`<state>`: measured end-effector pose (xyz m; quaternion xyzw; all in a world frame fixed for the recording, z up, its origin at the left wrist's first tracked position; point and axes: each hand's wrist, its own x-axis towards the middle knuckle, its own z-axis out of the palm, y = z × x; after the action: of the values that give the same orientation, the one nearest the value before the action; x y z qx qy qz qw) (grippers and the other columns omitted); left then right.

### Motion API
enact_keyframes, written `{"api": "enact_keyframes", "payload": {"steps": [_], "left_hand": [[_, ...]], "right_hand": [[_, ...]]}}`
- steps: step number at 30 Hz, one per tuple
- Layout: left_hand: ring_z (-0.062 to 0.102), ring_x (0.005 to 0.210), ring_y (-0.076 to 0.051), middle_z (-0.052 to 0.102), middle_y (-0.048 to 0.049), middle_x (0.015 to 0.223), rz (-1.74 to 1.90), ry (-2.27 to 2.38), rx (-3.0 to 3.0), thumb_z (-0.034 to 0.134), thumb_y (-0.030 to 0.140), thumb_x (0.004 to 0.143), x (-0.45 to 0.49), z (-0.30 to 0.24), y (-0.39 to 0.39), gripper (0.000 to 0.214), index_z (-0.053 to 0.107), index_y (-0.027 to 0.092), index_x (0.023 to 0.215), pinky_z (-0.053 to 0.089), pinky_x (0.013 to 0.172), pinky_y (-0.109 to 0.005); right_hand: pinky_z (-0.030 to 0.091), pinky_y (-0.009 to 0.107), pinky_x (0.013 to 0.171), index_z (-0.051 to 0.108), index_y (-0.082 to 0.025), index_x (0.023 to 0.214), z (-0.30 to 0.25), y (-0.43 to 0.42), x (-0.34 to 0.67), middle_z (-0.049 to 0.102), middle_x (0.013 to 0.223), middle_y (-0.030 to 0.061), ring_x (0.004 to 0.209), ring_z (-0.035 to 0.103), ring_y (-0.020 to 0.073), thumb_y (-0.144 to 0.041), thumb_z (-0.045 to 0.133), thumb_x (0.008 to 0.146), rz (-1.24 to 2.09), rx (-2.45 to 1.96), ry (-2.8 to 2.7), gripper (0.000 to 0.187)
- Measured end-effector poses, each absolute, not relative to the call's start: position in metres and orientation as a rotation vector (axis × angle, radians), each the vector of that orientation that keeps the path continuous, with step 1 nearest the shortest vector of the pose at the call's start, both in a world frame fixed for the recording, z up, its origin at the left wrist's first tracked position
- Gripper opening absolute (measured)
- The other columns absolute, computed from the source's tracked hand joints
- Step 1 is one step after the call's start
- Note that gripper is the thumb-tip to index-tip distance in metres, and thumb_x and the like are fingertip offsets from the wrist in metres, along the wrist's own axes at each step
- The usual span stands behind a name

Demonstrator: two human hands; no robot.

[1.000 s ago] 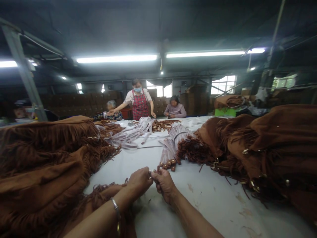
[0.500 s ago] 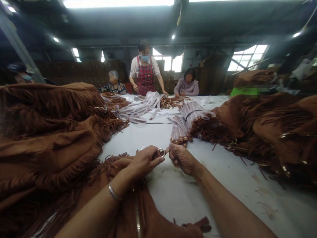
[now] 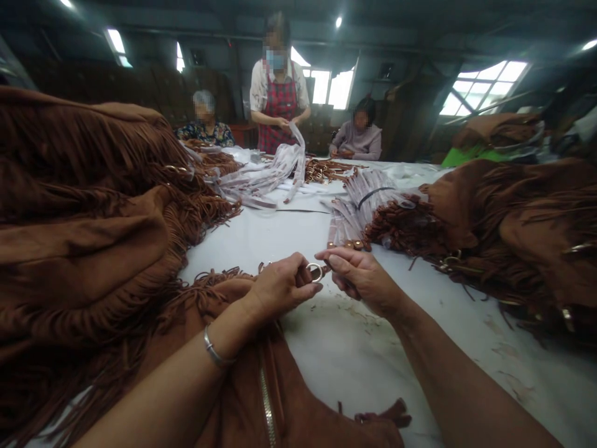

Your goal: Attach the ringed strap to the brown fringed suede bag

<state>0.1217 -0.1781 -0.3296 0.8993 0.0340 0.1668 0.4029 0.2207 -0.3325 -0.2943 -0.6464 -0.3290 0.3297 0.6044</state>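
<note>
While the left hand [image 3: 285, 280] holds a round, pale metal ring [image 3: 320, 272], the right hand [image 3: 358, 275] works beside it

Where the view is nearest, a brown, suede-like bag [image 3: 237, 398] with a gold-toothed zip [image 3: 267, 404] lies on the white-covered counter [image 3: 345, 367], partly under the left forearm and its smooth silver bangle [image 3: 211, 350]. Past the zip, the hands nearly meet above the counter. The left grip is closed on the ring, thumb beneath it; the right grip, thumb near forefinger, appears closed on a narrow, brown, leather-like tab [image 3: 326, 269] just right of the ring. Whether the ring is fixed to the bag cannot be told.

The step in hand looks like close finger work on ring and tab; it seems to call for a steady ring and a precise pinch of the tab.

Farther off lie clear-wrapped straps with gold-studded brown ends [image 3: 347, 229], between brown, fringed suede-like piles at left [image 3: 84, 242] and right [image 3: 536, 236]. Farthest, a standing co-worker in a red checked apron [image 3: 280, 99] holds a pale wrapped strip [image 3: 298, 146].
</note>
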Motion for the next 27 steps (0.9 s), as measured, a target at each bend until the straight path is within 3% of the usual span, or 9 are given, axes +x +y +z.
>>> {"api": "enact_keyframes", "payload": {"steps": [4, 13, 18, 22, 27], "left_hand": [[0.046, 0.054, -0.007, 0.053, 0.005, 0.063, 0.48, 0.081, 2.256, 0.063, 0.033, 0.073, 0.12, -0.331, -0.179, 0.022, 0.046, 0.019, 0.073, 0.033, 0.052, -0.019], [0.052, 0.055, -0.009, 0.057, 0.0041, 0.064, 0.477, 0.113, 2.154, 0.066, 0.034, 0.07, 0.124, -0.333, -0.177, 0.029, 0.047, 0.019, 0.087, 0.039, 0.052, -0.02], [0.054, 0.056, -0.01, 0.059, 0.0036, 0.066, 0.484, 0.172, 2.115, 0.068, 0.034, 0.068, 0.125, -0.333, -0.177, 0.033, 0.046, 0.02, 0.088, 0.04, 0.053, -0.021], [0.052, 0.054, -0.009, 0.056, 0.0049, 0.063, 0.527, 0.186, 2.114, 0.067, 0.035, 0.069, 0.125, -0.332, -0.179, 0.033, 0.045, 0.02, 0.087, 0.04, 0.052, -0.02], [0.049, 0.052, -0.008, 0.053, 0.0065, 0.061, 0.51, 0.121, 2.136, 0.068, 0.036, 0.069, 0.124, -0.332, -0.178, 0.034, 0.043, 0.02, 0.086, 0.037, 0.049, -0.019]], "right_hand": [[0.014, 0.016, 0.033, 0.058, -0.014, 0.082, -0.3, -0.329, 0.22, 0.043, 0.047, -0.0063, 0.035, 0.026, 0.0029, -0.048, 0.055, 0.08, 0.756, -1.581, -0.782, 0.034], [0.022, 0.017, 0.037, 0.059, -0.013, 0.066, -0.332, -0.322, 0.234, 0.042, 0.047, -0.0044, 0.041, 0.033, 0.005, -0.046, 0.061, 0.074, 0.595, -1.749, -0.778, 0.034], [0.01, 0.018, 0.031, 0.053, -0.016, 0.076, -0.308, -0.326, 0.228, 0.03, 0.047, -0.01, 0.034, 0.017, 0.0023, -0.052, 0.066, 0.069, 0.559, -1.45, -0.446, 0.038], [0.012, 0.018, 0.031, 0.054, -0.015, 0.075, -0.302, -0.32, 0.208, 0.032, 0.044, -0.0101, 0.033, 0.02, 0.0018, -0.044, 0.075, 0.062, 0.667, -1.43, -0.512, 0.038], [0.013, 0.016, 0.031, 0.053, -0.015, 0.073, -0.315, -0.309, 0.194, 0.036, 0.044, -0.0096, 0.033, 0.022, 0.0014, -0.044, 0.071, 0.067, 0.677, -1.416, -0.475, 0.034]]}}
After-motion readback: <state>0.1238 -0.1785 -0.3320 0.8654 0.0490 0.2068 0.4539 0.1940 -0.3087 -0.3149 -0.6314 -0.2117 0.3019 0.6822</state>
